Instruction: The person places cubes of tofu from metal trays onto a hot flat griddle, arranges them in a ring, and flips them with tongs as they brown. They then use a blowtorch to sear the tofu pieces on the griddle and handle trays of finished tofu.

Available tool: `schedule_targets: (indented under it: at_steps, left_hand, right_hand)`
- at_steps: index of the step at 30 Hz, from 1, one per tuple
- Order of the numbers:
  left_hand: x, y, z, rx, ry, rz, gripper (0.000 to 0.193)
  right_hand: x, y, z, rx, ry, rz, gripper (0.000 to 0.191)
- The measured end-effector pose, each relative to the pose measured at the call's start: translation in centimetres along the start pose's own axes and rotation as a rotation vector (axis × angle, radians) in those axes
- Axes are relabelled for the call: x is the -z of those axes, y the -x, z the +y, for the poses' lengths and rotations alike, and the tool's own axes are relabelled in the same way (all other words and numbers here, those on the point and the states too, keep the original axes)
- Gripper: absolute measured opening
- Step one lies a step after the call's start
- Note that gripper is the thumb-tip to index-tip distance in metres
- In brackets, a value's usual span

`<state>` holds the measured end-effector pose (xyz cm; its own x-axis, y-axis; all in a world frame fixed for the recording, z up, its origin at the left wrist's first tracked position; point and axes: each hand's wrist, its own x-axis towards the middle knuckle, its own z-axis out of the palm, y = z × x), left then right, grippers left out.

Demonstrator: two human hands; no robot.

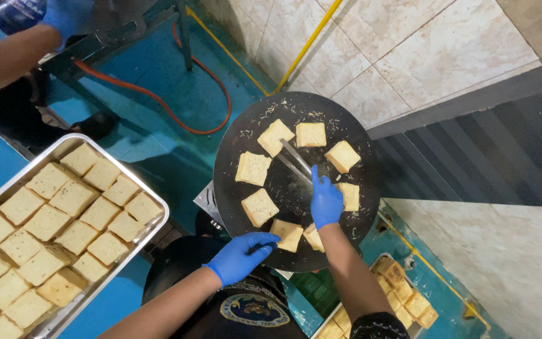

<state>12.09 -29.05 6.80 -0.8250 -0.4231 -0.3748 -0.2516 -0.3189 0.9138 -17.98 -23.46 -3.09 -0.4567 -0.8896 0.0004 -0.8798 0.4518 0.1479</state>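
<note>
- Your right hand (pixel 326 202) is over the middle of the round black pan (pixel 233 188). It wears a blue glove, and its grip is closed around metal tongs (pixel 296 162).
- The tongs point up and to the left over the pan. Their two arms are a little apart, with nothing between the tips. The tips sit just beside the bread piece (pixel 275 137) at the top of the pan.
- Your left hand (pixel 241 256) is at the bottom edge of the pan, also in a blue glove. Its fingers are bent and lie on the rim. I cannot tell if it grips the rim or just rests there. It holds nothing else.
- Eight or so pale square bread pieces lie in a ring around the pan. They all look light, not brown, so the cooking seems to be at an early point. I judge that most of the browning is still to come.
- Small crumbs or shreds are spread over the black pan between the pieces.
- To the left of the pan is a big metal tray (pixel 152 235) full of the same pale squares, so a lot is still waiting.
- Below and right of the pan is a smaller tray (pixel 371 263) with darker, golden pieces (pixel 403 292). These look done.
- Far up and left of the pan, another person's hand (pixel 64 16) in a blue glove holds a dark bottle. That hand is not yours.
</note>
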Motion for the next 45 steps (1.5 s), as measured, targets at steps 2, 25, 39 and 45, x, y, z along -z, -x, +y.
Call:
schedule_targets:
  at_steps: [2,25,39,45]
  left_hand:
    - [0.2,0.0,-0.2,-0.036,-0.022,-0.003,0.031]
    - [10.0,-16.4,-4.3,-0.144,-0.671,0.515,0.057]
    - [12.3,-20.3,-5.0,0.099,-0.002,0.512,0.066]
    - [11.6,-17.4,-5.5,-0.360,-0.415,0.590,0.048]
  right_hand:
    - [0.6,0.4,0.1,-0.012,-0.061,-0.025,0.081]
    - [1.2,-4.8,5.4,-0.170,-1.067,-1.011,0.042]
    - [-0.7,-5.4,3.2,0.126,-1.172,-0.557,0.061]
    - [0.4,-2.8,2.3,0.370,-0.248,0.016,0.062]
